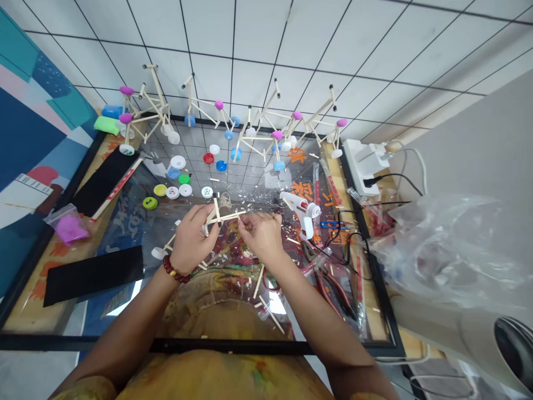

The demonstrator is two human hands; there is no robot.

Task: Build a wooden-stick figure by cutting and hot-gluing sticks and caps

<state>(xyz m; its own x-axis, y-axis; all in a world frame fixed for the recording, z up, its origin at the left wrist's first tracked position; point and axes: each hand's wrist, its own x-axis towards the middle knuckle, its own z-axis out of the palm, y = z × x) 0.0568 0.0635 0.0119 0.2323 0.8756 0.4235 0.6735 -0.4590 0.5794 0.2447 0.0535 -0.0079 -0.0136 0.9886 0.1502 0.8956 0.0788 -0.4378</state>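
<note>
Pale thin sticks joined into a small frame (227, 217) are between my hands over the glass tabletop. My left hand (192, 239), with a beaded bracelet at its wrist, pinches the left side of this frame, where a dark-tipped stick points up. My right hand (263, 234) has its fingertips pressed together at the frame's right end. White scraps lie around both hands. A white glue gun (303, 214) rests right of my right hand. Bottle caps, among them a white one (207, 192) and a green one (184, 179), lie beyond my left hand.
Several stick models (156, 105) with caps and pink pieces stand along the back wall. Red-handled pliers (333, 291) and black cables lie right. A white power strip (360, 166), a plastic bag (445, 244), black sheets (94, 275) and a pink bag (70, 226) flank the table.
</note>
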